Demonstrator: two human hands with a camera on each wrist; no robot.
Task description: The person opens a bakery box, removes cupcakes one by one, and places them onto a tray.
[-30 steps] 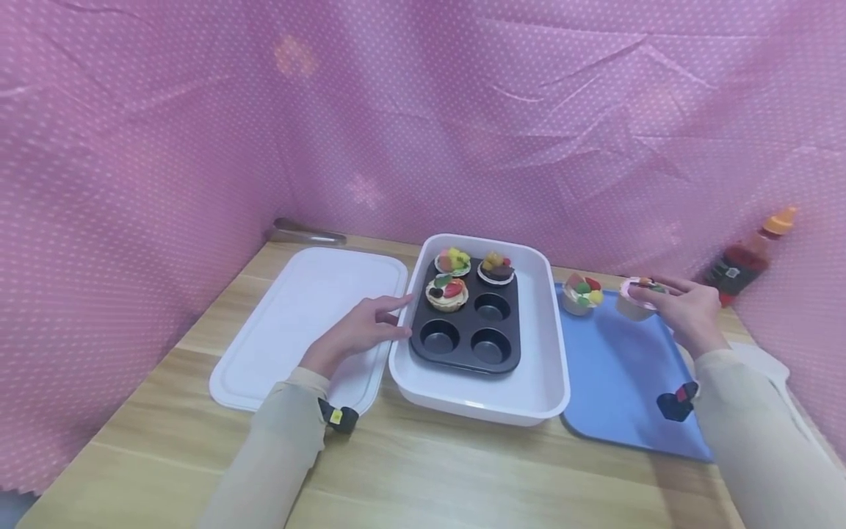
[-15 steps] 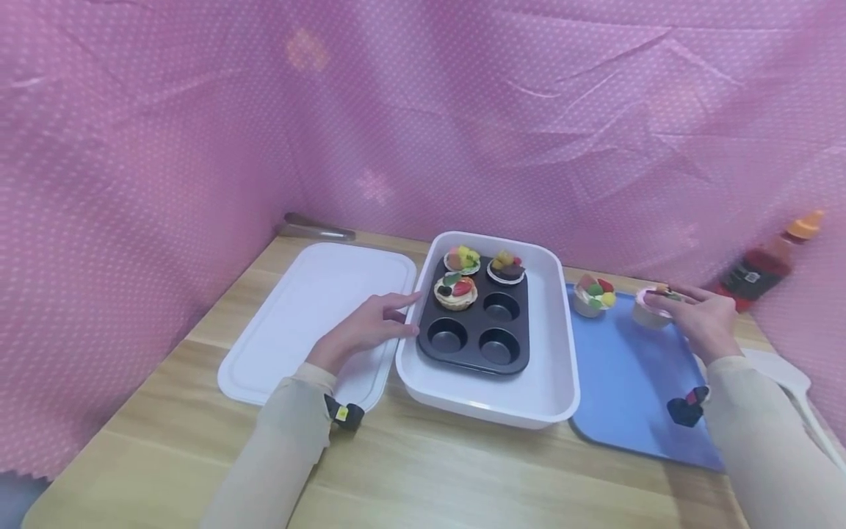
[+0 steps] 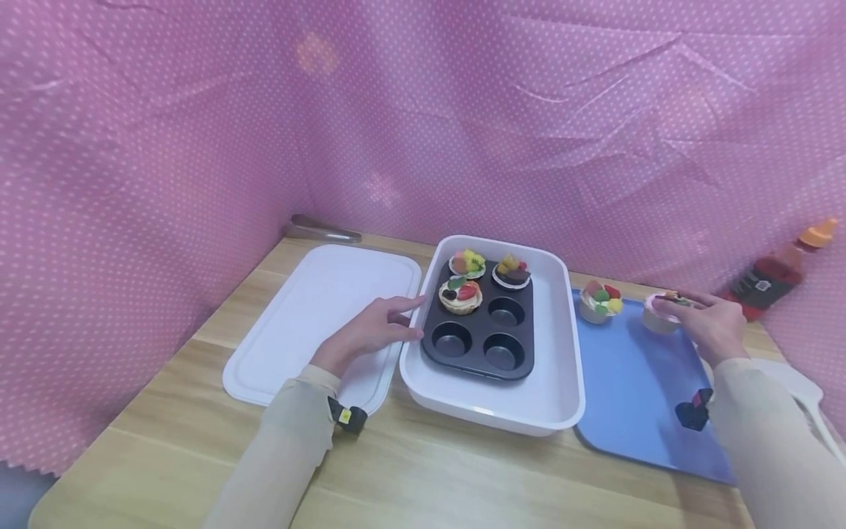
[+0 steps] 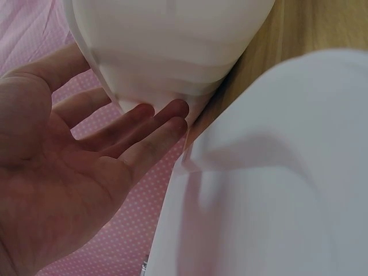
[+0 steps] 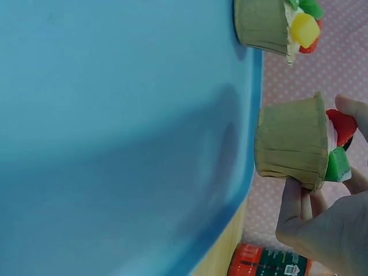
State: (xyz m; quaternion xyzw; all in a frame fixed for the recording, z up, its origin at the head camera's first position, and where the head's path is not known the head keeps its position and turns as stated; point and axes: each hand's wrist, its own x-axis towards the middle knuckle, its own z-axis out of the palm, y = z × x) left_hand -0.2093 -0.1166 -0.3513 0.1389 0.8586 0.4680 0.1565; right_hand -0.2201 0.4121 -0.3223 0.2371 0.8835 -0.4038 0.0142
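Note:
My right hand pinches a cupcake in a pale paper cup at the back of the blue tray. Pink cream and bits of red and green fruit top it. In the right wrist view the held cupcake appears near the tray's rim; whether it touches the tray I cannot tell. A second fruit cupcake stands just left of it. With loosely extended fingers, my left hand touches the left side of a white bin, whose outer wall fills the upper left wrist view.
Inside the bin lies a dark muffin pan with several cups, some holding fruit tarts. A white board lies to the left, with metal tongs behind. Far right are a red sauce bottle and a white utensil.
The head view has turned slightly left, so everything sits further right. My right hand keeps its pinch on the cupcake, which has shifted only a little. The left hand stays at the bin.

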